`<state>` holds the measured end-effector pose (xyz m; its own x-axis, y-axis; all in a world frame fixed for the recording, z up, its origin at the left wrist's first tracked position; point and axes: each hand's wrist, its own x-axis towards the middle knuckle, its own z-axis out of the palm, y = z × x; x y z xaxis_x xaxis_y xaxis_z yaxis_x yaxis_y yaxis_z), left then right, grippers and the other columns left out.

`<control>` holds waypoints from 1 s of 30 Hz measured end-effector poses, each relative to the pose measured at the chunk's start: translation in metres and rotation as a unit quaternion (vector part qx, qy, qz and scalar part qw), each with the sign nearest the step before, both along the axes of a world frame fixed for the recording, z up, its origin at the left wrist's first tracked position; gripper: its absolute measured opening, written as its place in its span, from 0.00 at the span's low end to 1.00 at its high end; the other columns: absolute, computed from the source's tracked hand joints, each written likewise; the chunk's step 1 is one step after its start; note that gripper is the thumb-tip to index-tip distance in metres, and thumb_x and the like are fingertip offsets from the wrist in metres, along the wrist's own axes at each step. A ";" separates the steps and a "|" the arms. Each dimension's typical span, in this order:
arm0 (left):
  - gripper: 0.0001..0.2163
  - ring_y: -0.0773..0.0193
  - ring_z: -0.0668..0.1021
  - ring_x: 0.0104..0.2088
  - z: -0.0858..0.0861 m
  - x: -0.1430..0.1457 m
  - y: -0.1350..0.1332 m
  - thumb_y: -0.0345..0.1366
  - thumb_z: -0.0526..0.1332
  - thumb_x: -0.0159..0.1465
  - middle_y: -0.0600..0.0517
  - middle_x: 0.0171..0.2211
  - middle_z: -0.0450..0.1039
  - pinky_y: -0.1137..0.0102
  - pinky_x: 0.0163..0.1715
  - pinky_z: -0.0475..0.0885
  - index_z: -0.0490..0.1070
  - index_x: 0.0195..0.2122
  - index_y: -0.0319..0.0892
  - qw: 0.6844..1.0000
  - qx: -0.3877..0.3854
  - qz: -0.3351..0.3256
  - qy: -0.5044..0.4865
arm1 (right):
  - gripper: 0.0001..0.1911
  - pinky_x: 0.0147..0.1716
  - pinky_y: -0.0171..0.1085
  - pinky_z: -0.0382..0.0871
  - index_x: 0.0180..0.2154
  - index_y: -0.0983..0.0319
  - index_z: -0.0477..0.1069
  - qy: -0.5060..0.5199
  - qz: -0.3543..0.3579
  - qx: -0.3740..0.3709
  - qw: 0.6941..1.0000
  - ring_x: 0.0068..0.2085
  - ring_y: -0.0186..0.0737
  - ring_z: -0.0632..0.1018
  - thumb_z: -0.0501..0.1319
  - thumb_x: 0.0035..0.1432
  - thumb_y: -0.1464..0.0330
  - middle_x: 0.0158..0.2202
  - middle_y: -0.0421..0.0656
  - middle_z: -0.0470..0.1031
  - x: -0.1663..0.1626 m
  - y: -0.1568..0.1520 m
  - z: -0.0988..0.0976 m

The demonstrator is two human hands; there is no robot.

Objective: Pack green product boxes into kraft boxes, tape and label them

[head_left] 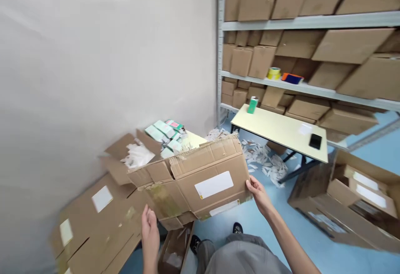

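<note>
Head view: right fingers pinch cardboard partly hiding a box below; hold of left fingers unclear.

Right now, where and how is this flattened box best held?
Probably by its two short ends, one hand coming from each side: the flattened box is wide and thin, with its left end lower in view, so holding both ends should steady it. Your right hand pinches the right edge. Your left hand is at the lower left corner, its grip unclear.
</note>
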<state>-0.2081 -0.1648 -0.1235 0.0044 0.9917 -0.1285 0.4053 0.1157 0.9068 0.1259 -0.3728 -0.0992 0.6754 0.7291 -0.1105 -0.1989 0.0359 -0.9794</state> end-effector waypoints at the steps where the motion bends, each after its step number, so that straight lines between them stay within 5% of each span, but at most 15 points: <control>1: 0.36 0.47 0.65 0.63 -0.006 0.018 -0.002 0.58 0.48 0.63 0.34 0.63 0.59 0.56 0.62 0.61 0.53 0.65 0.37 1.000 -0.008 -0.018 0.006 | 0.27 0.43 0.40 0.67 0.45 0.60 0.75 0.008 -0.011 -0.001 1.000 0.42 0.47 0.75 0.63 0.53 0.47 0.41 0.46 0.78 0.011 -0.014 -0.002; 9: 0.32 0.49 0.75 0.49 -0.036 0.148 -0.014 0.60 0.61 0.49 0.43 0.45 0.70 0.53 0.54 0.68 0.64 0.48 0.41 0.993 0.015 -0.111 -0.029 | 0.24 0.44 0.38 0.67 0.45 0.58 0.74 -0.013 -0.100 -0.012 0.995 0.43 0.45 0.75 0.62 0.55 0.48 0.41 0.44 0.78 0.100 -0.100 0.002; 16: 0.32 0.52 0.78 0.38 -0.043 0.249 0.016 0.59 0.67 0.37 0.50 0.33 0.71 0.53 0.47 0.71 0.64 0.37 0.42 0.981 -0.025 -0.190 -0.013 | 0.25 0.42 0.38 0.68 0.44 0.59 0.73 -0.038 -0.190 -0.049 0.980 0.43 0.45 0.75 0.63 0.53 0.47 0.42 0.44 0.77 0.155 -0.126 -0.005; 22: 0.26 0.55 0.78 0.34 -0.040 0.394 0.053 0.56 0.65 0.42 0.49 0.32 0.73 0.58 0.41 0.74 0.65 0.34 0.43 0.952 0.002 -0.303 -0.049 | 0.24 0.43 0.38 0.69 0.42 0.59 0.72 -0.095 -0.284 -0.110 0.948 0.42 0.44 0.76 0.62 0.54 0.48 0.42 0.45 0.77 0.221 -0.127 -0.012; 30: 0.20 0.55 0.79 0.35 -0.016 0.592 0.089 0.53 0.63 0.49 0.48 0.33 0.75 0.62 0.39 0.74 0.65 0.35 0.44 0.911 0.083 -0.400 -0.048 | 0.23 0.41 0.39 0.70 0.40 0.60 0.70 -0.167 -0.427 -0.212 0.863 0.38 0.44 0.75 0.60 0.53 0.48 0.38 0.46 0.76 0.317 -0.115 0.005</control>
<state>0.3843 -0.0759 -0.1392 0.7382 0.6717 0.0621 0.2180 -0.3247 0.9204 0.4432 -0.4879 -0.0945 0.9923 -0.1085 0.0596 0.0185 -0.3462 -0.9380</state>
